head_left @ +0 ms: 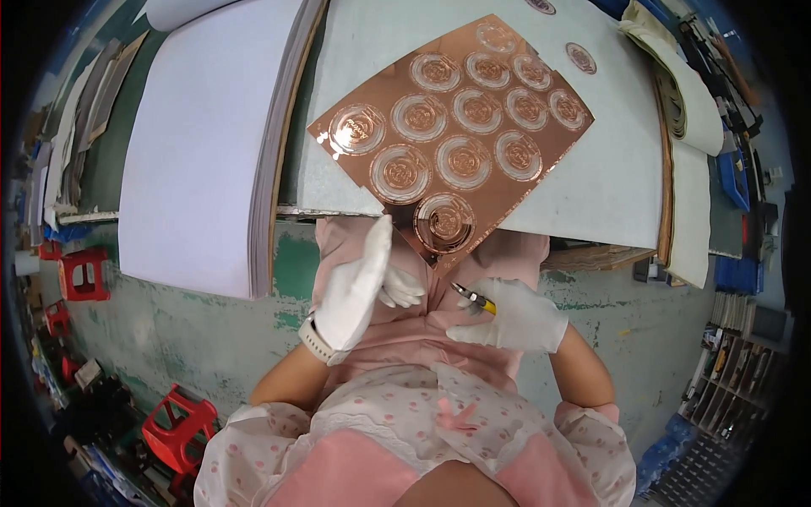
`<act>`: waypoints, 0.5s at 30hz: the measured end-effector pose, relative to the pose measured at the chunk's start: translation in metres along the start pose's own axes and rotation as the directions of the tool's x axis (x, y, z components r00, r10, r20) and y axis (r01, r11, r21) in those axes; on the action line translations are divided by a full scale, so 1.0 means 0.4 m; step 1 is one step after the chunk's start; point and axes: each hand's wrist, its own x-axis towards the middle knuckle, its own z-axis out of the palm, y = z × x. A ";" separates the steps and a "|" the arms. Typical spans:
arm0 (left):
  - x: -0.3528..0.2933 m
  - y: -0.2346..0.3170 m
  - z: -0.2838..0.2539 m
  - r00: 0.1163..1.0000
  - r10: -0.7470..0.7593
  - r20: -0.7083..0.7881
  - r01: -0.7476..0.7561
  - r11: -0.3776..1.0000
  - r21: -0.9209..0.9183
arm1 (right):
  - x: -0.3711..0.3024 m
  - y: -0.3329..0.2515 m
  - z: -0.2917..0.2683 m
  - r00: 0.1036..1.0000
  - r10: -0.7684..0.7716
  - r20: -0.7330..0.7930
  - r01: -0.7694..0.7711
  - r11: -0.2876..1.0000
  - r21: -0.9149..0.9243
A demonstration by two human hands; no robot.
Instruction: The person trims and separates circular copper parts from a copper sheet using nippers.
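Observation:
A shiny copper-coloured sheet (397, 150) with rows of round, embossed badge-like designs lies aslant on the white-covered table, its near corner jutting past the front edge. Beside that corner, at the sheet's lower left side, is my left hand (359, 291) in a white glove. Its fingers are stretched out with nothing in them; whether the raised fingertip touches the sheet I cannot tell. My right hand (515, 317), also gloved in white, is closed round a small hand tool (478, 300) with a yellow-and-black grip. The tool's metal tip points toward the sheet's near corner, apart from it.
A thick stack of large white sheets (198, 152) stands left on the table (591, 190). Two small oval pieces, one a patterned disc (580, 57), lie beyond the copper sheet. Rolled cream material (693, 110) is at right. Red stools (179, 427) stand on the floor at left.

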 end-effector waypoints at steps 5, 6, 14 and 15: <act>0.081 -0.073 0.030 0.996 -0.075 0.043 0.078 0.993 -0.086 | 0.015 -0.009 -0.008 0.996 -0.080 -0.035 0.079 0.996 -0.035; 0.089 -0.043 0.051 0.990 0.116 -0.078 -0.122 0.990 -0.069 | 0.015 -0.009 -0.010 0.997 -0.076 -0.035 0.074 0.997 -0.036; 0.096 -0.017 0.030 0.933 0.232 0.276 -0.355 0.725 0.590 | 0.035 -0.052 -0.018 0.999 -0.007 -0.041 0.009 0.999 0.052; 0.095 -0.001 0.043 0.932 0.232 0.278 -0.356 0.726 0.588 | 0.036 -0.044 -0.014 0.999 -0.004 -0.042 0.006 0.999 0.051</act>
